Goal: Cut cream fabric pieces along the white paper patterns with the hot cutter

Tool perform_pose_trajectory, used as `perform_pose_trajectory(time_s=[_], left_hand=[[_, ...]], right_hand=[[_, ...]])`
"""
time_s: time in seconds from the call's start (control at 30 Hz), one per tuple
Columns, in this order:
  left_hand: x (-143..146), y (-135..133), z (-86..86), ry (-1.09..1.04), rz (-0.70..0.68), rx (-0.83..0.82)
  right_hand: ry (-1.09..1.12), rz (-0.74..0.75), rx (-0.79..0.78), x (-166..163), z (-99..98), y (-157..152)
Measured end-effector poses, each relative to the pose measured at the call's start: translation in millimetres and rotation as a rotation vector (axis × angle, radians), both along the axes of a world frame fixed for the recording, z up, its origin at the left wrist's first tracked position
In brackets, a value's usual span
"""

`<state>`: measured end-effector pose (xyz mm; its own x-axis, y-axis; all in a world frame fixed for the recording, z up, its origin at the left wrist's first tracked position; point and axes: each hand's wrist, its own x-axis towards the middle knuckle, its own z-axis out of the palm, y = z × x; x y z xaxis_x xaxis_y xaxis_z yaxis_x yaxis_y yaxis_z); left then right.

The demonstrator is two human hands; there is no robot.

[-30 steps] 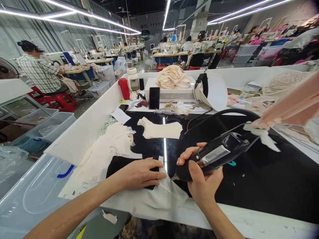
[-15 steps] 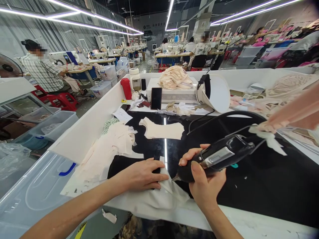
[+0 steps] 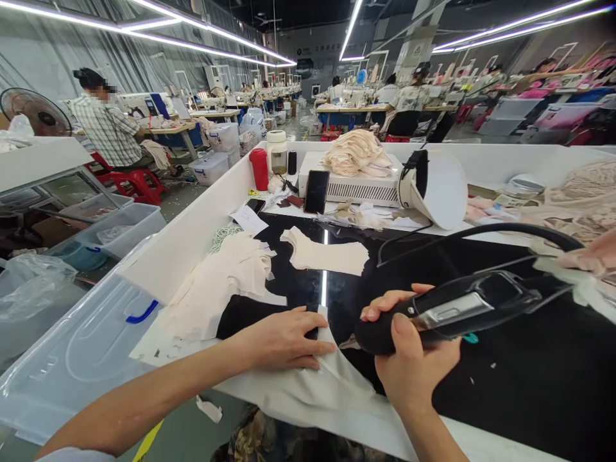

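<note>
My left hand (image 3: 283, 338) lies flat, fingers stretched out, pressing a black piece of fabric and a white sheet of fabric (image 3: 312, 391) onto the dark table top (image 3: 529, 385). My right hand (image 3: 409, 356) is wrapped round a black corded hand-held cutting tool (image 3: 462, 308), whose nose sits at the white sheet's edge just right of my left fingertips. The tool's black cable (image 3: 481, 232) loops back over the table.
Cream cut pieces (image 3: 226, 282) are heaped to the left, and one more stack (image 3: 327, 255) lies mid-table. A white box with folded fabric (image 3: 356, 173), a phone, a red bottle and a white visor (image 3: 433, 186) stand at the back. Clear plastic bins (image 3: 81, 346) sit at left. People work at sewing tables beyond.
The view has shifted slightly, so things sit further right and lower in the picture. Both hands keep their hold; the tool has tilted flatter.
</note>
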<state>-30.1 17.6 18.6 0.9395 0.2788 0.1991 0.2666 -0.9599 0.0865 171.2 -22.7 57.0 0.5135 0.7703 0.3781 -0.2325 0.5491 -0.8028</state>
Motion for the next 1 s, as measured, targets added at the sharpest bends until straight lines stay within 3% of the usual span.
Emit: perform_pose_trajectory(time_s=[1.0], left_hand=[[4, -2, -11.3, -0.065, 0.042, -0.074]], right_hand=[[0.024, 0.002, 0.032, -5, 1.1, 22]])
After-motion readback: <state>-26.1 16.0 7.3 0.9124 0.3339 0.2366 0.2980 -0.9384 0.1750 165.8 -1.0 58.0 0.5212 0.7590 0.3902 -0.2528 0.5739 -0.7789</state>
